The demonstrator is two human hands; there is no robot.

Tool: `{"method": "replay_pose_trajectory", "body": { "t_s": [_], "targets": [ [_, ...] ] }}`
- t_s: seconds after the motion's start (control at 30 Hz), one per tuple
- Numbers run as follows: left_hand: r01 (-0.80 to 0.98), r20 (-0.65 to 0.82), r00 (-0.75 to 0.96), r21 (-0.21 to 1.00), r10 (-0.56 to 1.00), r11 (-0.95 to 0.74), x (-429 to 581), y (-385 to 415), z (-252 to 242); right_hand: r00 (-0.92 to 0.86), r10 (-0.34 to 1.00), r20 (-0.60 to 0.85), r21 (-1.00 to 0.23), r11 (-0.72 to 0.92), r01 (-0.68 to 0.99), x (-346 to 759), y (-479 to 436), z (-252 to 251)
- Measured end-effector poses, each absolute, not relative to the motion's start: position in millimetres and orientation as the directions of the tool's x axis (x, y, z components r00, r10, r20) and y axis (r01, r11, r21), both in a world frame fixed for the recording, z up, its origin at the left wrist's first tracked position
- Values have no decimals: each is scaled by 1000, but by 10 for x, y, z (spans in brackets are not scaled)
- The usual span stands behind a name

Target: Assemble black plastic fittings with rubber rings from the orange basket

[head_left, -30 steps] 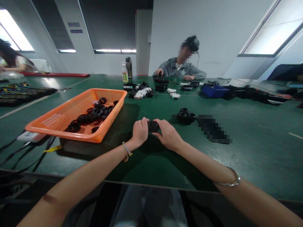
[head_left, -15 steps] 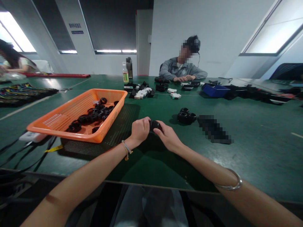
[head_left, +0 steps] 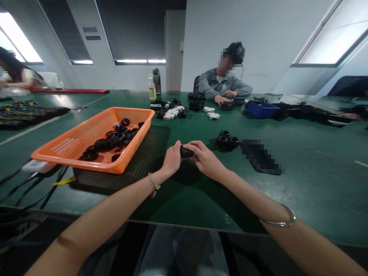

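Between my hands, just above the green table, is a small black rounded part [head_left: 186, 152]; its exact kind is hard to make out. My left hand [head_left: 172, 158] closes on its left side, thumb upward. From the right, my right hand [head_left: 204, 158] pinches it, with fingers over the top and far side. To the right lies a small cluster of black ring-shaped parts [head_left: 227, 142], apart from my hand. An orange basket [head_left: 137, 143] at the left holds several more black ring-shaped parts [head_left: 120, 135].
A dark pixelated object [head_left: 260, 157] lies to the right. Farther back are white and black parts [head_left: 172, 111], a bottle [head_left: 152, 88], a flask [head_left: 156, 81] and a blue bin [head_left: 262, 110]. A co-worker [head_left: 224, 80] sits opposite; another person [head_left: 21, 73] is far left. Cables [head_left: 43, 191] run beside the basket.
My right hand's fingers have shifted from the part's near side up over its top. The part has turned slightly. Across the table, the co-worker's hands have moved apart, one now on a dark object.
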State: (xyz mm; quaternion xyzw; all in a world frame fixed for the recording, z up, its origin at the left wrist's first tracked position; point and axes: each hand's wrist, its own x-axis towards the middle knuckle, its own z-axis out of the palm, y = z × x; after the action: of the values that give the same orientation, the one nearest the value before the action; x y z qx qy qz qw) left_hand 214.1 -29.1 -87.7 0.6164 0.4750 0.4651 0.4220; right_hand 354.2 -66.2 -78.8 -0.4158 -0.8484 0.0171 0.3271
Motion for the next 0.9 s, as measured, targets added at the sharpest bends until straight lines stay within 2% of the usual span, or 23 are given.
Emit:
{"method": "replay_pose_trajectory", "body": {
  "t_s": [0.13,0.27,0.4,0.5,0.57,0.7,0.8,0.9],
  "targets": [
    [166,162,111,970,981,-179,2150,-285,-874,-522,643,560,-97,677,729,3576,-657,-781],
    [274,243,112,925,964,-265,2126,-307,-863,-569,584,579,76,656,751,3584,-660,-774],
    [485,372,184,771,910,-413,2073,-340,-849,-620,501,604,210,651,730,3578,-668,-760],
    [586,409,228,667,884,-460,2046,-356,-836,-639,447,626,263,651,712,3560,-679,-753],
    [577,400,222,681,889,-450,2047,-366,-827,-629,441,640,266,640,720,3543,-689,-756],
    [446,388,160,792,908,-417,2083,-385,-821,-571,474,670,220,608,763,3504,-713,-779],
    [382,419,115,818,901,-429,2106,-389,-831,-507,521,687,133,596,792,3471,-733,-801],
    [395,469,105,790,877,-470,2104,-390,-842,-425,586,689,0,587,809,3436,-748,-831]
  ]
}}
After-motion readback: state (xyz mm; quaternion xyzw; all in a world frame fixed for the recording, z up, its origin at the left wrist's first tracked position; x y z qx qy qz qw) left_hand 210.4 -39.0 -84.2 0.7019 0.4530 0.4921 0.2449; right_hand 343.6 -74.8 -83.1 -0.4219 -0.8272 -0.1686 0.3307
